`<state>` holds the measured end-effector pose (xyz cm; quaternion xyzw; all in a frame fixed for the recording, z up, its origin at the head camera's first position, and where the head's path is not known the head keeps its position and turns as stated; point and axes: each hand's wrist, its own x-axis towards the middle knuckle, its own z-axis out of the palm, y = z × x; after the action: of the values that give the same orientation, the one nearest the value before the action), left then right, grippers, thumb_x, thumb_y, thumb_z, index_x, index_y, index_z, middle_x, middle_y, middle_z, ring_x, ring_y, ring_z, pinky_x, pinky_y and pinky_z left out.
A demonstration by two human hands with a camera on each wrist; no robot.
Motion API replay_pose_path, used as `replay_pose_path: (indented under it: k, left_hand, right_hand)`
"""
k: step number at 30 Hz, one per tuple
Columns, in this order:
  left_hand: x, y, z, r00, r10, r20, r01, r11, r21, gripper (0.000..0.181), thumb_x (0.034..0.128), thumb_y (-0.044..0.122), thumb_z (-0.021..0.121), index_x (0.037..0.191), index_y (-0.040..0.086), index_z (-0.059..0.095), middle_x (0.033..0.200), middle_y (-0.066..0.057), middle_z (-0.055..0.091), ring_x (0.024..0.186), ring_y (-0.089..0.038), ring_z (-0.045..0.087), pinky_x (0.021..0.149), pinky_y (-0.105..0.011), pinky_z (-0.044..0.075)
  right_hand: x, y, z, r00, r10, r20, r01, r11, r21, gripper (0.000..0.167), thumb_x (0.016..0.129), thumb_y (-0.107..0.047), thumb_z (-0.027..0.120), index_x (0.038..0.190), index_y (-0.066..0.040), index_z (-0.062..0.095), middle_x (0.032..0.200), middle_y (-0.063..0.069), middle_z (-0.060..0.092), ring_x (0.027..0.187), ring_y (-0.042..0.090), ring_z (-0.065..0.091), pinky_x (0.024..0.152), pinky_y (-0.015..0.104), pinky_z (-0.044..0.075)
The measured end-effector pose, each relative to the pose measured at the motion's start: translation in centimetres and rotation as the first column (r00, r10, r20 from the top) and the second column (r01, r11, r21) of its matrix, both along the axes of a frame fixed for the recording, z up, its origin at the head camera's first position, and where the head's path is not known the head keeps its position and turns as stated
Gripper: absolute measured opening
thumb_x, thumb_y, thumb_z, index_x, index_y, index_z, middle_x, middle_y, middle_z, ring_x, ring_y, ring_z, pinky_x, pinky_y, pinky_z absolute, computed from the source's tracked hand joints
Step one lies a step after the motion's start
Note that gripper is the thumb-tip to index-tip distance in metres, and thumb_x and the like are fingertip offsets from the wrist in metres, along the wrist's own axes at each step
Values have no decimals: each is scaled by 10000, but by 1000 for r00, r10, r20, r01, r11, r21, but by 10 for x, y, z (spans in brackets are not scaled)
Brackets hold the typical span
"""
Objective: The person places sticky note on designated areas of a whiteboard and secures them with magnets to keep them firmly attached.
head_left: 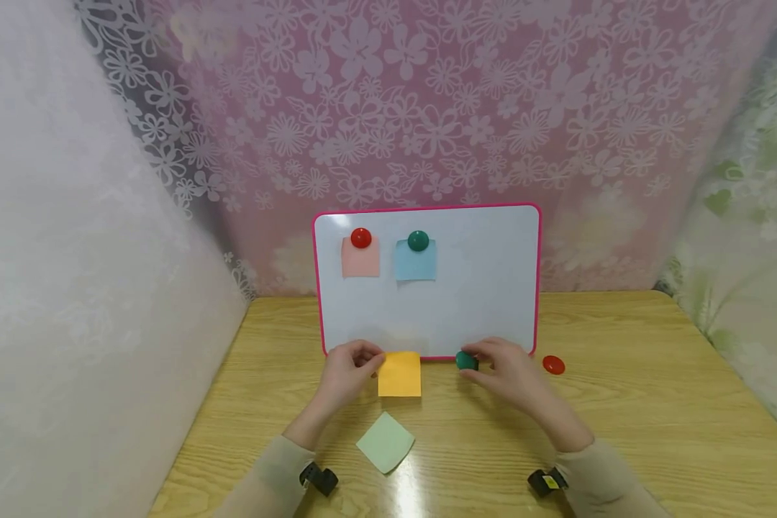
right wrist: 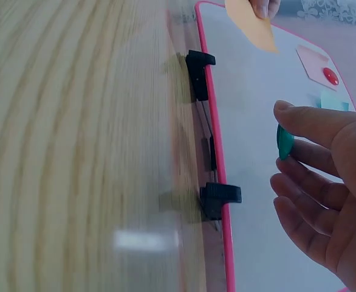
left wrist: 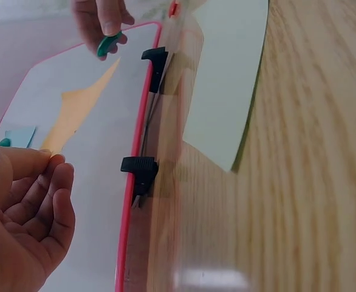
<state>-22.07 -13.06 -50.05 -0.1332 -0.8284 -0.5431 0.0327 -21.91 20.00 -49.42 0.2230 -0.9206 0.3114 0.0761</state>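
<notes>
The left hand (head_left: 348,373) pinches an orange paper note (head_left: 399,374) by its upper left corner, in front of the lower part of the whiteboard (head_left: 479,288). Between thumb and fingers the right hand (head_left: 508,373) holds a green magnet (head_left: 466,360), to the right of the note. In the left wrist view the orange note (left wrist: 75,112) hangs from the left fingertips. The right wrist view shows the green magnet (right wrist: 284,142) held edge-on by the right hand (right wrist: 330,176).
On the board, a red magnet (head_left: 361,238) lies over a pink note (head_left: 360,265), and a green magnet (head_left: 418,240) over a blue note (head_left: 416,267). A pale green note (head_left: 385,442) and another red magnet (head_left: 553,365) lie on the wooden table (head_left: 647,403).
</notes>
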Motion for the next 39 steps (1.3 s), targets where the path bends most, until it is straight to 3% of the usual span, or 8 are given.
replay_pose_path:
  k: [7,12,19,31,39]
  left_hand:
    - [-2,-1,-2,1000,6,-11,-6,1000,-6,69,1027,149,753,1001,98,790,845,-8,726,749,-351,681,606,-271,531]
    - [-3,-1,-3,1000,18,-9,-18,1000,-2,69,1028,141,749,1003,89,787,850,-9,724,756,-355,683,603,-268,526]
    - [-5,-2,-3,999,28,-17,-28,1000,4,63,1023,133,754,995,88,789,845,-12,719,712,-251,656,594,-267,518]
    - [-7,-6,-1,999,26,-23,-25,999,27,47,1018,113,759,1011,82,794,844,-12,725,747,-380,690,600,-265,533]
    - [-8,-8,0,999,50,0,-50,997,65,44,1014,114,764,1008,84,795,850,-21,727,742,-345,692,617,-274,553]
  right_hand:
    - [-1,-15,2,999,23,-24,-23,1000,3,378,897,-238,904,1224,-89,787,1100,6,734,969,259,716,814,378,594]
    - [-1,-22,2,999,41,-26,-42,999,-33,374,902,-227,900,1229,-91,782,1143,29,730,996,278,742,833,415,620]
    - [-1,-27,6,998,51,-23,-52,997,-57,380,907,-213,895,1238,-74,771,1166,57,720,1012,310,732,831,445,632]
    - [-4,-35,6,997,69,-34,-71,995,-69,374,893,-184,905,1224,-68,774,1153,50,724,1035,303,722,845,417,638]
    - [-6,-41,5,996,63,-62,-68,994,-90,384,875,-192,921,1211,-72,780,1137,30,729,1029,304,714,844,452,636]
